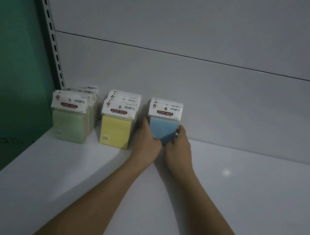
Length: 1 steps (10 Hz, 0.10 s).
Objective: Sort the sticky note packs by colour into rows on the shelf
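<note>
Three rows of sticky note packs stand upright at the back of the white shelf. The green row is at the far left, the yellow row beside it, and the blue packs to the right. My left hand presses the left side of the front blue pack. My right hand grips its right side and lower edge. Both hands hold the blue pack between them. A second blue pack stands right behind it.
A green side panel and a slotted metal upright close off the left end. The grey back wall runs behind the rows. The shelf surface stretches right of the blue packs and forward toward me.
</note>
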Motion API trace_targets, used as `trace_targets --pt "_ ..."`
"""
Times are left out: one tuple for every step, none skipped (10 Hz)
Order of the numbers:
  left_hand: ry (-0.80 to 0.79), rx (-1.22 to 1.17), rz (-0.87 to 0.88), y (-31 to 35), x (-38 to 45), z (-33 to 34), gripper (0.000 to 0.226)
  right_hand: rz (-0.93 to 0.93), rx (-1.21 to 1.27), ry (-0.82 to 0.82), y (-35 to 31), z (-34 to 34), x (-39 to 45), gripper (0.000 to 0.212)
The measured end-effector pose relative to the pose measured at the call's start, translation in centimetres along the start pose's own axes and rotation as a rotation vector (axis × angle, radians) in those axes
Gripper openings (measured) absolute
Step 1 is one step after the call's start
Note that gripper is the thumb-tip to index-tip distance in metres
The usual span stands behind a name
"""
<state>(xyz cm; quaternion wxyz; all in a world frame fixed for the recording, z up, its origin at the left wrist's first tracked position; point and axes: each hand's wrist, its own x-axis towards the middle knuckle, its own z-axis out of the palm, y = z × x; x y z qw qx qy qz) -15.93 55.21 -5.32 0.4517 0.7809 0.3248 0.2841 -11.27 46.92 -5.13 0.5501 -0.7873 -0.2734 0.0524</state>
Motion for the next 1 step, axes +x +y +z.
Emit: trace_targets --pt "0.063 -0.013 0.048 1.48 -0.85 -0.31 0.072 0.046 0.028 0.039 -1.06 -1.39 -0.16 0.035"
